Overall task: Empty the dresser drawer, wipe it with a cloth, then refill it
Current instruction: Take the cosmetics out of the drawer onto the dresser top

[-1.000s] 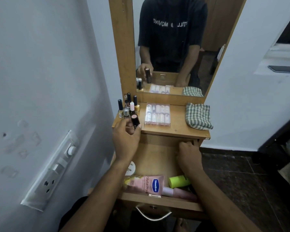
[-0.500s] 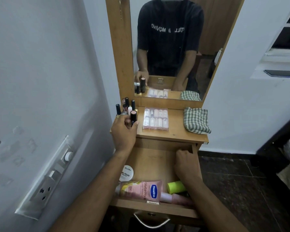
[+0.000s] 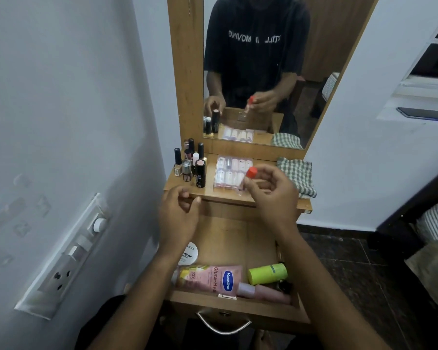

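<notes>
Your right hand (image 3: 271, 195) pinches one red-capped tube (image 3: 248, 178) above the dresser top (image 3: 271, 202); your left hand (image 3: 178, 215) hangs loosely curled, holding nothing.

The open drawer (image 3: 235, 238) lies below and between both hands and holds at least four things — a pink Vaseline tube (image 3: 210, 279), a lime-green bottle (image 3: 268, 273), a pink bottle (image 3: 263, 291) and a white round tub (image 3: 189, 253). On the top stand roughly eight small bottles (image 3: 191, 164) at the left, one clear nail case (image 3: 232, 171) in the middle and one checked cloth (image 3: 297, 176) at the right — the mirror (image 3: 263, 72) rises behind, with a white wall and switch panel (image 3: 66, 253) at left and dark floor at right.
</notes>
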`<state>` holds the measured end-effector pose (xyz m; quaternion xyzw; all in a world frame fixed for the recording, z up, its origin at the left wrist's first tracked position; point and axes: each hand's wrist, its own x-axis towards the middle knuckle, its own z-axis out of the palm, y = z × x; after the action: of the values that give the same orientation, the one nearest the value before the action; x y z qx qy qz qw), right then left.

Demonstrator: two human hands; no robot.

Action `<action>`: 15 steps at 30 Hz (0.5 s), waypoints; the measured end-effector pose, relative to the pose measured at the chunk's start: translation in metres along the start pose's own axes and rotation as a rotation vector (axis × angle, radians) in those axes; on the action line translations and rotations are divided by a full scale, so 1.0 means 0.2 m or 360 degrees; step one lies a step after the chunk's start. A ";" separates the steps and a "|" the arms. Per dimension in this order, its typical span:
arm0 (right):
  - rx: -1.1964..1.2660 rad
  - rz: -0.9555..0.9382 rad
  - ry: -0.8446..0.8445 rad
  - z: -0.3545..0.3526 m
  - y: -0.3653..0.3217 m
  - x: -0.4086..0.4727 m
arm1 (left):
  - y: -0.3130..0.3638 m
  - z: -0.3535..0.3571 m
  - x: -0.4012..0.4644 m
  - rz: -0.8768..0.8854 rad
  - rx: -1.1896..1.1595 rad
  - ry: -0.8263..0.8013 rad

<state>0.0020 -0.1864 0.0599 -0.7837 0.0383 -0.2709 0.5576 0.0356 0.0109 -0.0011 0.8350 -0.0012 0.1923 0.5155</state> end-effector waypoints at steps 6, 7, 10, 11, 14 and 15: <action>-0.0078 -0.0109 -0.0237 0.25 -0.06 0.26 | -0.10 -0.13 -0.23 0.0014 0.0207 -0.0187; -0.0108 -0.0114 -0.0265 0.29 -0.04 0.28 | -0.10 -0.13 -0.25 0.0017 0.0214 -0.0202; -0.0239 -0.0130 -0.0354 0.36 0.01 0.31 | -0.10 -0.13 -0.27 0.0025 0.0192 -0.0207; -0.0267 -0.0126 -0.0371 0.38 0.02 0.32 | -0.10 -0.13 -0.27 0.0034 0.0186 -0.0209; -0.0329 -0.0087 -0.0390 0.40 0.05 0.33 | -0.11 -0.12 -0.26 0.0025 0.0158 -0.0223; -0.0345 -0.0070 -0.0404 0.41 0.05 0.34 | -0.12 -0.12 -0.25 0.0012 0.0150 -0.0219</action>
<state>0.1008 -0.1455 0.0575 -0.8679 -0.0206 -0.1762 0.4640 -0.0146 0.0330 -0.0281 0.8695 -0.0309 0.1363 0.4737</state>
